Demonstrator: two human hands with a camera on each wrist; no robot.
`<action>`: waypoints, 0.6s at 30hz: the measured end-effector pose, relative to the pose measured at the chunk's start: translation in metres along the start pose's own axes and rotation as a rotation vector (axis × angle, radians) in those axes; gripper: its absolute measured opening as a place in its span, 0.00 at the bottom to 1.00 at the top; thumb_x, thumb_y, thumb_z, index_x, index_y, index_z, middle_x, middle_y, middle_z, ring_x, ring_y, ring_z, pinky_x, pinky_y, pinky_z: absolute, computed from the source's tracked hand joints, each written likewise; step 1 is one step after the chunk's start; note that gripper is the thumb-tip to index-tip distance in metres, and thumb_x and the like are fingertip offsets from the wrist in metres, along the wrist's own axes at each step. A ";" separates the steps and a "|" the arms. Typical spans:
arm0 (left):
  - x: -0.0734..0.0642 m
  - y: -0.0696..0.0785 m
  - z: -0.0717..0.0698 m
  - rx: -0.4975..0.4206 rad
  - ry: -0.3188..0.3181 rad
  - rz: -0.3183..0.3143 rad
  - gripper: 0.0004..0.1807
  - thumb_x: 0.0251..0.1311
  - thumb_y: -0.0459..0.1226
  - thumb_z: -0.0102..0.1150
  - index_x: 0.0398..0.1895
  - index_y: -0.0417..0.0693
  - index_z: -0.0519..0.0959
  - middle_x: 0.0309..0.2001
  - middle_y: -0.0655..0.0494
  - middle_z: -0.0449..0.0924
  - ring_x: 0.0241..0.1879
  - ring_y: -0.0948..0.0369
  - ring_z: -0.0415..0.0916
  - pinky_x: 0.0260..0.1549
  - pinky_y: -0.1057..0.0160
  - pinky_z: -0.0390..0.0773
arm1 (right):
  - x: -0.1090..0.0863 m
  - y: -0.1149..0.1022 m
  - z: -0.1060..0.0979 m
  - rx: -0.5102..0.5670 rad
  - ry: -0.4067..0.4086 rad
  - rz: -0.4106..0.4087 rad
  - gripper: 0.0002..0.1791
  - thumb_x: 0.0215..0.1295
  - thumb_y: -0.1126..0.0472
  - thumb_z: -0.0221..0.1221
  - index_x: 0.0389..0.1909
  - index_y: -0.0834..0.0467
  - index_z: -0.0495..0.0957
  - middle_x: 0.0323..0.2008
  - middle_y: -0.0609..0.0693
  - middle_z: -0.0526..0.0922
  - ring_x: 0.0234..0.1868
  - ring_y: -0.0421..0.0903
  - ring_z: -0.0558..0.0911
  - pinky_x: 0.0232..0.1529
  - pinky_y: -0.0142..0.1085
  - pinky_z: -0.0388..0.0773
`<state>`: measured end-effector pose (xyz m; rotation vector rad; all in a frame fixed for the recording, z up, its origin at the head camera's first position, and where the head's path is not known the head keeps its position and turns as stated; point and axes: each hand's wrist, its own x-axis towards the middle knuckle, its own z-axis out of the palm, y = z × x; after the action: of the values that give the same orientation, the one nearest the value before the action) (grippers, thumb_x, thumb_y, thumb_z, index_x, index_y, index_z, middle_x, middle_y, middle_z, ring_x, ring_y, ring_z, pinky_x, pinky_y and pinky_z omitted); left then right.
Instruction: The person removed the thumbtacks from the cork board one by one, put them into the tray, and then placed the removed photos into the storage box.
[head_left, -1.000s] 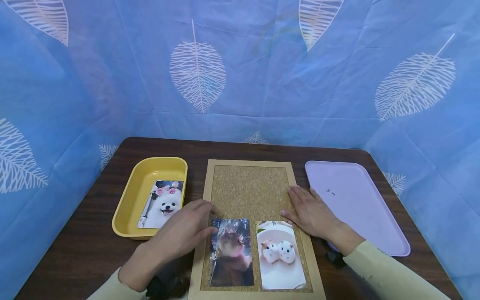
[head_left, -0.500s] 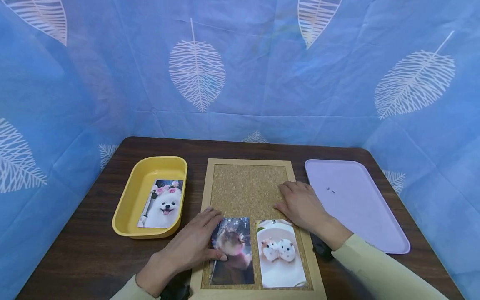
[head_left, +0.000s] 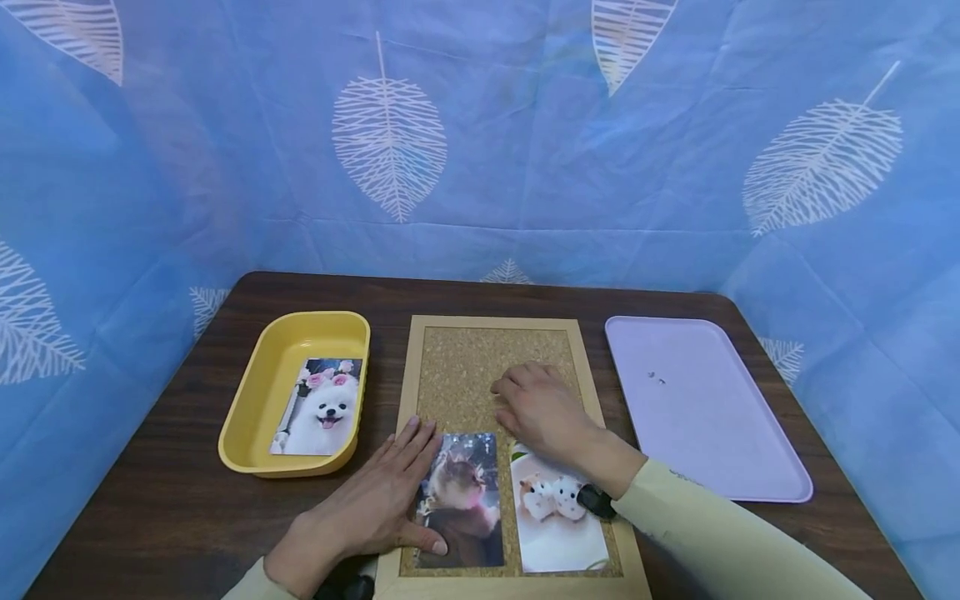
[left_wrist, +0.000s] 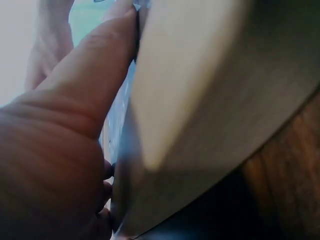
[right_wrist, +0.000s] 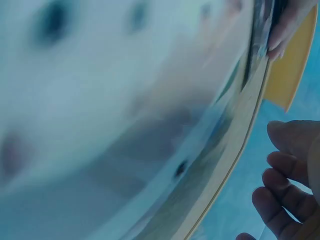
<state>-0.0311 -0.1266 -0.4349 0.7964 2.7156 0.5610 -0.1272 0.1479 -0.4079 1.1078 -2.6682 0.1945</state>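
Note:
A cork board in a pale wooden frame lies on the table. Two photo cards are on its near half: one of a dark, pinkish cat on the left and one of two white hamsters on the right. My left hand rests with spread, straight fingers along the frame's left side, its thumb over the cat photo's lower left part. My right hand hovers above the middle of the cork, just past the hamster photo. Its fingers are loosely bent and hold nothing; its wrist hides that photo's upper right.
On the left stands a yellow tray holding a photo of a white dog. To the right lies a lilac tray with a few tiny shiny pieces on it. A blue leaf-patterned curtain surrounds the table.
My right hand has moved left from the frame's right edge to over the cork. My left hand has come down along the frame's left side, its fingers spreading and thumb lowering on the cat photo.

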 end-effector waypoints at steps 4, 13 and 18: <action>0.000 0.000 0.000 0.002 0.010 0.008 0.72 0.47 0.77 0.63 0.85 0.40 0.53 0.86 0.43 0.44 0.86 0.44 0.36 0.79 0.36 0.54 | 0.010 -0.013 0.002 -0.009 -0.022 -0.044 0.10 0.72 0.53 0.67 0.48 0.53 0.86 0.46 0.48 0.84 0.50 0.50 0.81 0.57 0.52 0.78; 0.000 -0.001 0.000 0.017 0.003 0.005 0.73 0.46 0.78 0.63 0.85 0.40 0.53 0.86 0.44 0.44 0.86 0.45 0.36 0.79 0.37 0.54 | 0.022 -0.029 0.006 -0.019 -0.087 -0.127 0.08 0.71 0.50 0.67 0.43 0.49 0.87 0.46 0.44 0.83 0.51 0.47 0.79 0.58 0.50 0.76; 0.001 -0.001 0.000 0.015 -0.007 -0.001 0.73 0.46 0.79 0.62 0.85 0.41 0.53 0.86 0.44 0.44 0.86 0.46 0.36 0.79 0.38 0.54 | 0.025 -0.030 0.012 -0.043 -0.047 -0.196 0.08 0.69 0.49 0.68 0.39 0.48 0.86 0.42 0.44 0.82 0.46 0.46 0.79 0.53 0.46 0.75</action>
<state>-0.0322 -0.1271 -0.4357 0.7991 2.7170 0.5374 -0.1250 0.1071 -0.4120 1.3654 -2.5698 0.0759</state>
